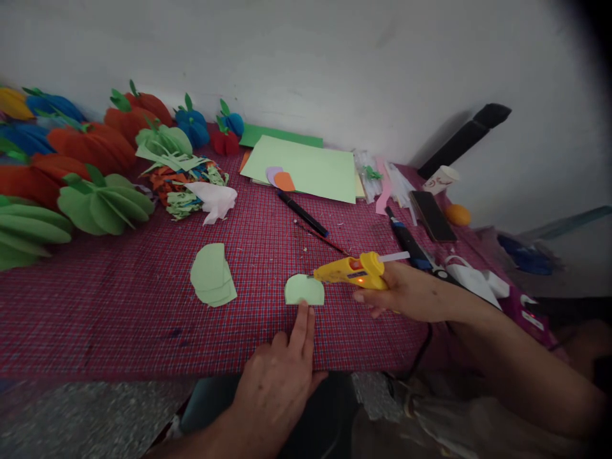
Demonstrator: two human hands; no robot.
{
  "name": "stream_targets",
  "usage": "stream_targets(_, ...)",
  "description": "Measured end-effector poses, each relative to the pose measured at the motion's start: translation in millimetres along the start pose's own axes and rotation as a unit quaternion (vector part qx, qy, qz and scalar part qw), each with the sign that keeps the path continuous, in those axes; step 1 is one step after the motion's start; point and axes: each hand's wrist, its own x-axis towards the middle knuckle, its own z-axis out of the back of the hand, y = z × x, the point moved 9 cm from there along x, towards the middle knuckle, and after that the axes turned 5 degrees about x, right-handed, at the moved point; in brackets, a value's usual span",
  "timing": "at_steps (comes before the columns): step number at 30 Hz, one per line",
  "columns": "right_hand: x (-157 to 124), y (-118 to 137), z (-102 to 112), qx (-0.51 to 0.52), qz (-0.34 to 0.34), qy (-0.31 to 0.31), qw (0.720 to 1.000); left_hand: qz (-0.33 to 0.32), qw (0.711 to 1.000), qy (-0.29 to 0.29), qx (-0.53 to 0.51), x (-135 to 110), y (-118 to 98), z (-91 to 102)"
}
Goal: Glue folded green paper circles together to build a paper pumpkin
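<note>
My right hand [406, 294] is closed around a yellow glue gun [354, 271], whose nozzle points left at the upper edge of a small folded green paper piece [304, 291]. My left hand [280, 376] rests at the table's front edge, two fingers stretched out and pressing on the lower edge of that piece. A stack of similar green paper pieces [213, 275] lies to the left on the red checked tablecloth [119, 299].
Paper pumpkins [102, 203] in green, orange and blue line the left and back. Paper scraps [184, 182], light green sheets [306, 167], a black pen [302, 213], a phone [433, 215], glue sticks [382, 178] and scissors [430, 260] lie behind and to the right.
</note>
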Motion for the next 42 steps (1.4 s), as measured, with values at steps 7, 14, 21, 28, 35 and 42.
stream_targets(7, 5, 4, -5, 0.026, 0.009, 0.013, 1.000, 0.000, 1.000, -0.005, -0.001, -1, 0, -0.3)
stream_targets(14, 9, 11, -9, 0.011, 0.011, 0.018, 1.000, 0.000, 1.000, -0.006, -0.005, 0, 1, -0.1)
stream_targets(21, 11, 17, -14, -0.039, -0.004, 0.031, 0.999, 0.004, 1.000, -0.010, -0.011, 0, 1, 1.2)
stream_targets(28, 10, 25, -18, -0.103, -0.011, 0.045, 0.994, 0.001, 1.000, -0.011, -0.011, 1, 1, 1.6)
stream_targets(35, 7, 31, -25, -0.086, 0.004, 0.061, 0.994, 0.003, 1.000, 0.000, -0.013, 1, 1, 1.3)
stream_targets(42, 2, 35, -26, -0.117, -0.002, 0.070, 0.991, 0.002, 1.000, 0.001, -0.020, 0, 2, 2.6)
